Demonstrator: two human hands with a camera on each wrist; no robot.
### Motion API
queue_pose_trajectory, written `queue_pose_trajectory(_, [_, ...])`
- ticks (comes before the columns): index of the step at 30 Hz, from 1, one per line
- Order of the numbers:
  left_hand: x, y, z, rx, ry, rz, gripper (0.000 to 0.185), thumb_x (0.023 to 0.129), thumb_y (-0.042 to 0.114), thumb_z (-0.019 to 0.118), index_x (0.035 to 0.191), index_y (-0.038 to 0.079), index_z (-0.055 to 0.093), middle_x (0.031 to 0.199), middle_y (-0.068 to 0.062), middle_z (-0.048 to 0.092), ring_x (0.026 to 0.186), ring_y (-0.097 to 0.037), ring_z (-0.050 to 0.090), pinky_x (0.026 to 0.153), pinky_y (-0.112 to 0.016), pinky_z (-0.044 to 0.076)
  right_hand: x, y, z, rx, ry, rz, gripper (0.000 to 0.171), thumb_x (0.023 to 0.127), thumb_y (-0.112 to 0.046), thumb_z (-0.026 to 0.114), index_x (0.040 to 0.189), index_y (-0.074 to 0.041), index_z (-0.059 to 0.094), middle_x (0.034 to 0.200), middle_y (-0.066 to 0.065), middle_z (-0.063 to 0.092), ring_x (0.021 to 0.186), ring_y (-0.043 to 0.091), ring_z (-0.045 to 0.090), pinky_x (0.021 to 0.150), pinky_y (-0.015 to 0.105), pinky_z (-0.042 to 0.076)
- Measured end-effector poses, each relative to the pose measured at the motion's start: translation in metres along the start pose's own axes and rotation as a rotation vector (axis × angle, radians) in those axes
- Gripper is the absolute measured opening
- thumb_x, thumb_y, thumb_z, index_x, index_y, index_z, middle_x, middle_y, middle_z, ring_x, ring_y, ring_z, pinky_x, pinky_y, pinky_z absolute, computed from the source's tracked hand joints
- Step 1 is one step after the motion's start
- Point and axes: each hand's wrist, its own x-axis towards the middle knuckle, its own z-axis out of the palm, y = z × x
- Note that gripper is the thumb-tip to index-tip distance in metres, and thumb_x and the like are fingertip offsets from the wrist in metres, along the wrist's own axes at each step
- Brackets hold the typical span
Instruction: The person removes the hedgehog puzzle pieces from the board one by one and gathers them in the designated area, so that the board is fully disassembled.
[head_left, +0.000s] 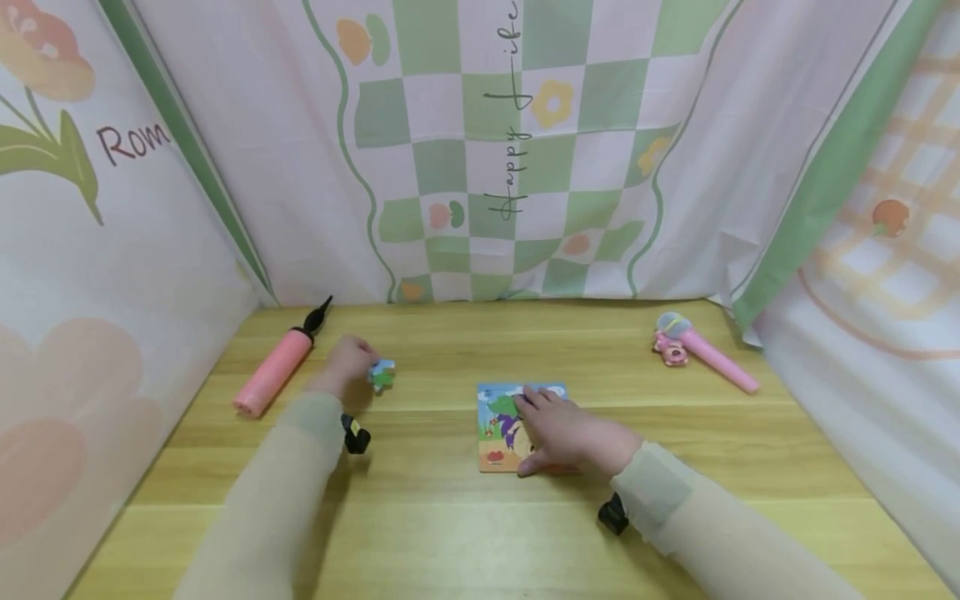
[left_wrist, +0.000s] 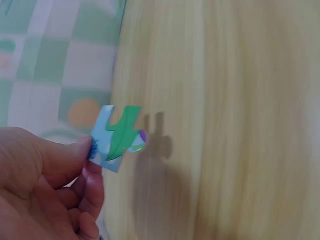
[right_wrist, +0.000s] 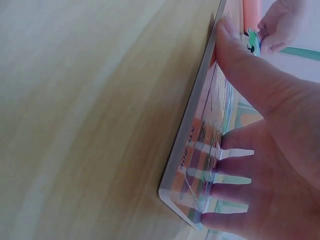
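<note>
My left hand is held over the left part of the table, pinching a jigsaw piece between thumb and fingers. Blue and green print covers the piece, and its knobs and notches stick out beyond the fingertips. Near the middle lies a square cartoon jigsaw puzzle, flat on the wood. Across its right part rests my right hand, fingers spread and fairly straight. In the right wrist view the thumb lies along the near edge of the puzzle. The hand hides much of the printed picture.
A pink hand pump with a black nozzle lies left of my left hand. At the back right are a pink toy microphone and a small pink bear figure. Printed curtains enclose the wooden table behind and on both sides.
</note>
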Motion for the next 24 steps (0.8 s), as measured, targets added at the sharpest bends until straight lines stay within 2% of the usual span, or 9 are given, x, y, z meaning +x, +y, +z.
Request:
queue_pose_trajectory(3, [0.003, -0.006, -0.009, 0.049, -0.013, -0.041, 0.023, 0.099, 0.009, 0.053, 0.110, -0.009, 0.061, 0.103, -0.019, 0.061, 0.096, -0.030, 0.056, 0.089, -0.044, 0.046, -0.001, 0.000, -0.001, 0.004, -0.002, 0.001, 0.112, 0.077, -0.067, 0.068, 0.153, 0.003, 0.025, 0.158, 0.025, 0.019, 0.143, 0.044, 0.019, 0.112, 0.055, 0.024])
queue_pose_trajectory(6, [0.006, -0.011, -0.013, 0.106, -0.017, -0.060, 0.025, 0.099, 0.011, 0.053, 0.111, -0.009, 0.061, 0.103, -0.018, 0.060, 0.097, -0.030, 0.054, 0.088, -0.044, 0.046, -0.002, 0.000, -0.001, 0.012, -0.005, 0.002, 0.111, 0.078, -0.067, 0.068, 0.153, 0.002, 0.025, 0.158, 0.024, 0.018, 0.144, 0.044, 0.019, 0.113, 0.055, 0.023])
queue_pose_trajectory(12, [0.006, -0.017, -0.011, 0.145, -0.003, -0.103, 0.021, 0.099, 0.013, 0.056, 0.107, -0.004, 0.064, 0.102, -0.015, 0.062, 0.095, -0.029, 0.056, 0.084, -0.042, 0.046, 0.000, 0.002, 0.002, 0.011, -0.013, 0.005, 0.111, 0.078, -0.069, 0.066, 0.154, 0.000, 0.022, 0.160, 0.022, 0.015, 0.145, 0.042, 0.016, 0.114, 0.053, 0.020])
queue_pose_trajectory(16, [0.002, -0.015, -0.007, 0.144, 0.022, -0.137, 0.018, 0.098, 0.018, 0.060, 0.106, 0.003, 0.064, 0.103, -0.013, 0.061, 0.095, -0.028, 0.055, 0.082, -0.040, 0.045, 0.001, 0.002, 0.003, 0.009, -0.020, 0.015, 0.113, 0.077, -0.071, 0.065, 0.155, -0.001, 0.021, 0.160, 0.020, 0.014, 0.145, 0.041, 0.015, 0.114, 0.053, 0.021])
queue_pose_trajectory(20, [-0.002, 0.000, 0.002, 0.139, 0.041, -0.083, 0.018, 0.097, 0.021, 0.063, 0.107, 0.006, 0.063, 0.104, -0.013, 0.061, 0.094, -0.029, 0.056, 0.078, -0.041, 0.047, 0.001, 0.002, 0.004, 0.014, -0.014, 0.016, 0.114, 0.076, -0.070, 0.066, 0.155, -0.001, 0.021, 0.160, 0.021, 0.014, 0.145, 0.041, 0.016, 0.113, 0.055, 0.022])
queue_pose_trajectory(24, [-0.004, 0.023, 0.025, 0.125, 0.019, 0.042, 0.018, 0.094, 0.020, 0.065, 0.108, 0.008, 0.064, 0.102, -0.011, 0.063, 0.091, -0.028, 0.058, 0.076, -0.041, 0.048, 0.001, 0.003, 0.005, 0.008, -0.011, 0.022, 0.114, 0.076, -0.069, 0.067, 0.155, -0.001, 0.021, 0.160, 0.021, 0.014, 0.145, 0.041, 0.016, 0.113, 0.055, 0.022])
